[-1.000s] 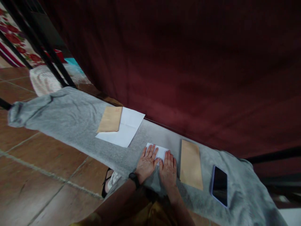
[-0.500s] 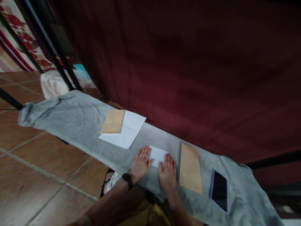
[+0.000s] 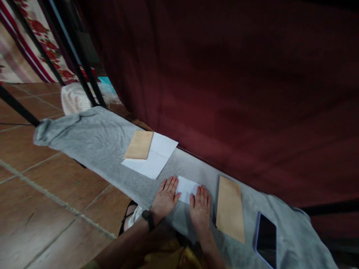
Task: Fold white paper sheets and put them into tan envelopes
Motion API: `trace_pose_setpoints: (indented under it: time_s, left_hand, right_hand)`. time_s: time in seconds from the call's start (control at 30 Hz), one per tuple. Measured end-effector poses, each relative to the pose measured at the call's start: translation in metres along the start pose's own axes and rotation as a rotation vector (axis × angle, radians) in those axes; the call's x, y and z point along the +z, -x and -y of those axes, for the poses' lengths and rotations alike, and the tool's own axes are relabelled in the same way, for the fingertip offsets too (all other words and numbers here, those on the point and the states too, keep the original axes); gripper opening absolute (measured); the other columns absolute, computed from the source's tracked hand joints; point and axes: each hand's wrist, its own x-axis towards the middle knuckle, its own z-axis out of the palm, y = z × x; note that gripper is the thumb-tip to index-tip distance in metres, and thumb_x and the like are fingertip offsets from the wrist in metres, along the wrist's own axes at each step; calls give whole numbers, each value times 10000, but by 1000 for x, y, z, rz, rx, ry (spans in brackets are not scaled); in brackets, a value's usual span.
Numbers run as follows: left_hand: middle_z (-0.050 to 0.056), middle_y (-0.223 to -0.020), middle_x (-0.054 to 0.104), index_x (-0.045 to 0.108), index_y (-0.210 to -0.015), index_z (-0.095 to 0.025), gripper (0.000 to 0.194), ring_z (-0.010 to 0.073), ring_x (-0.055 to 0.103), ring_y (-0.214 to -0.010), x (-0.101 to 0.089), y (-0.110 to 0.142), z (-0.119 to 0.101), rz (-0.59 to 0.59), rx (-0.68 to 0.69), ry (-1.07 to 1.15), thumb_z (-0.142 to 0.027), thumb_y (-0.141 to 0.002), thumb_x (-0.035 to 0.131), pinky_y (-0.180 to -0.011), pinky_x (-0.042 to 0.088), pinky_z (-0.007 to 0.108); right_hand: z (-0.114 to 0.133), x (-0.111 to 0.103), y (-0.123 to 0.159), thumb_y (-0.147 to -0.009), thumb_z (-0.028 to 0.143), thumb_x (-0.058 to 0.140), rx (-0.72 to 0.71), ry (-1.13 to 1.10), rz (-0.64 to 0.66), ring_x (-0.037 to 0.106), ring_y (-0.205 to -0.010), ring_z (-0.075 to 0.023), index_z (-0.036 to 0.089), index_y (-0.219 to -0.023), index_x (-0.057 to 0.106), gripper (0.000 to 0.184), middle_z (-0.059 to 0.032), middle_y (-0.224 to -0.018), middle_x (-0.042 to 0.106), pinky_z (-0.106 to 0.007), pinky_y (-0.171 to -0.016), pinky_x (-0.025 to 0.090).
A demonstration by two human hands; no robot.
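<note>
A small folded white paper (image 3: 187,188) lies on a narrow surface covered with grey cloth (image 3: 92,138). My left hand (image 3: 165,197) lies flat at the paper's left edge, fingers stretched out, a dark band on the wrist. My right hand (image 3: 200,206) rests flat on the paper's right side, fingers extended. A brown envelope (image 3: 230,209) lies just right of my right hand. Farther left, another brown envelope (image 3: 139,144) sits on an unfolded white sheet (image 3: 155,157).
A dark phone (image 3: 266,240) lies on the cloth at the right. A dark red curtain (image 3: 238,82) hangs close behind the surface. Black metal bars (image 3: 70,56) stand at the upper left. Brown floor tiles (image 3: 42,194) spread out to the left.
My left hand has slid left off the paper's middle to its left edge, so more of the paper shows. The view has shifted slightly.
</note>
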Motion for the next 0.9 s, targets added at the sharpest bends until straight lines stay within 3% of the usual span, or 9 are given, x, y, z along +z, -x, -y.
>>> trace_pose_setpoints:
  time_s: [0.2, 0.6, 0.73, 0.9]
  left_hand:
    - [118, -1594, 448, 436, -1534, -147, 568, 262, 376, -1499, 2, 1, 2, -7, 2, 3, -418, -1037, 397, -1240, 285, 487]
    - [117, -1579, 468, 435, -1538, -155, 580, 267, 392, -1490, 0, 0, 2, -5, 5, 16, -452, -1042, 387, -1236, 294, 496]
    - [139, -1581, 461, 458, -1521, -133, 552, 293, 391, -1490, 3, -2, -13, -25, -58, 12, -388, -1035, 397, -1239, 278, 521]
    - [102, -1587, 462, 424, -1538, -141, 516, 228, 402, -1486, 11, -3, -40, 7, 85, 61, -280, -1047, 350, -1229, 322, 446]
  right_hand:
    - [27, 6, -19, -1085, 384, 288, -75, -96, 173, 380, -1485, -246, 125, -1546, 430, 548, -151, -1599, 429, -478, -1214, 308]
    - [8, 10, -3, -1082, 404, 328, 11, -29, 7, 404, -1465, -338, 134, -1576, 374, 565, -223, -1612, 374, -598, -1140, 372]
    - [7, 7, -1, -1077, 392, 352, 22, -26, 26, 371, -1488, -339, 110, -1567, 385, 566, -235, -1614, 363, -605, -1149, 368]
    - [7, 6, -2, -1075, 327, 328, 14, -34, 33, 341, -1506, -326, 121, -1570, 384, 539, -214, -1624, 353, -605, -1157, 361]
